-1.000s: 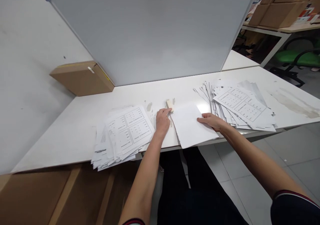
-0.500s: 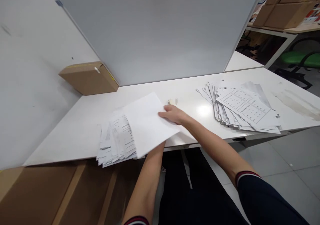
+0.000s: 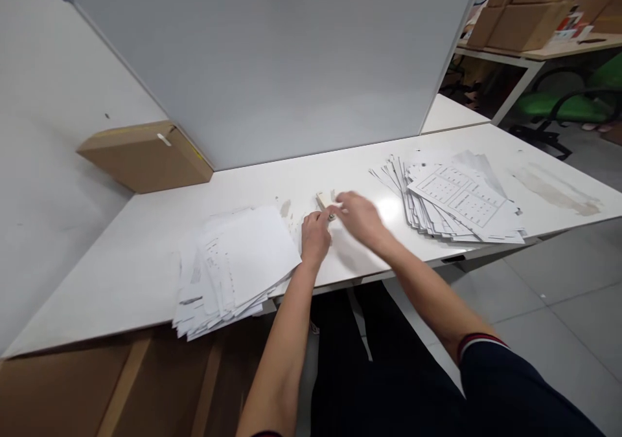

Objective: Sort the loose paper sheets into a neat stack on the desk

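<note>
Watching from the head view, I find the small cream block (image 3: pixel 321 200) on the desk (image 3: pixel 121 262), at my left hand's (image 3: pixel 315 235) curled fingertips. My right hand (image 3: pixel 359 218), blurred, hovers just beside. I cannot tell whether either grip is clenched. Leftward, a paper stack (image 3: pixel 253 246) bears a blank sheet; rightward, printed sheets (image 3: pixel 459 197) fan out. A cardboard box (image 3: pixel 146 160) stands beyond.

Left hand (image 3: pixel 315 236), right hand (image 3: pixel 360 218): two hands. Paper piles (image 3: pixel 457 197): two, sheets (image 3: pixel 265 239) in each too many for me to count from here. Cream tool (image 3: pixel 321 200): one. Desk box (image 3: pixel 150 164): one. Grey board (image 3: pixel 282 55): one. Green chair (image 3: pixel 561 105): one. Far cartons (image 3: pixel 527 26): several, overlapping, exact tally unclear.
</note>
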A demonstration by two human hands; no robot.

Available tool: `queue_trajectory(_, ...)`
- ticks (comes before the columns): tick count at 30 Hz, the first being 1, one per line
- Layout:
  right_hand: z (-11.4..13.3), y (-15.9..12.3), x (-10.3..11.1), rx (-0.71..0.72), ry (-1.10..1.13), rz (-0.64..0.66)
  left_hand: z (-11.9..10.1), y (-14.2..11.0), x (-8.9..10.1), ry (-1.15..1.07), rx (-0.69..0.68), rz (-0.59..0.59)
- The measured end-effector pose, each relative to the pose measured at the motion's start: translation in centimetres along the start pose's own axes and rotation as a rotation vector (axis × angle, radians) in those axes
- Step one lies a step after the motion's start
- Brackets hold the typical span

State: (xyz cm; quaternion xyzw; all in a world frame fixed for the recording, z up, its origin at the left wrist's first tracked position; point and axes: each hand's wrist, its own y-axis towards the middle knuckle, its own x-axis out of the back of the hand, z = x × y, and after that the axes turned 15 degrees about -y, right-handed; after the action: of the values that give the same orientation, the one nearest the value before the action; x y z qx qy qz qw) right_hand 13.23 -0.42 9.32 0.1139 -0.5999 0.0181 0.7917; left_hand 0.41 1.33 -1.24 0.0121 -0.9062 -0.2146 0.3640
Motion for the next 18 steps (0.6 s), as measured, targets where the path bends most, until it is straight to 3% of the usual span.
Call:
queue_trajectory(4,-12.3,-1.2,1.7,-0.333,-0.360,-0.180,-0.2,-0.2,0.1,0.008,-0.014,-0.019)
queue_trajectory(7,-18.4,-2.1,1.8,-0.457,-0.463,-0.027,-0.1,-0.2,-0.1,0.034,-0.022,-0.032)
queue_trajectory(10,-20.5,-2.7,1.6,-0.490,-0.387,0.056,0.0,-0.3,-0.2,0.036,-0.046,-0.040)
queue_trajectory(18,-20.5,-2.2,1.7,-0.476,-0.362,-0.089,0.2,-0.5,-0.2,0.004,-0.065,-0.080)
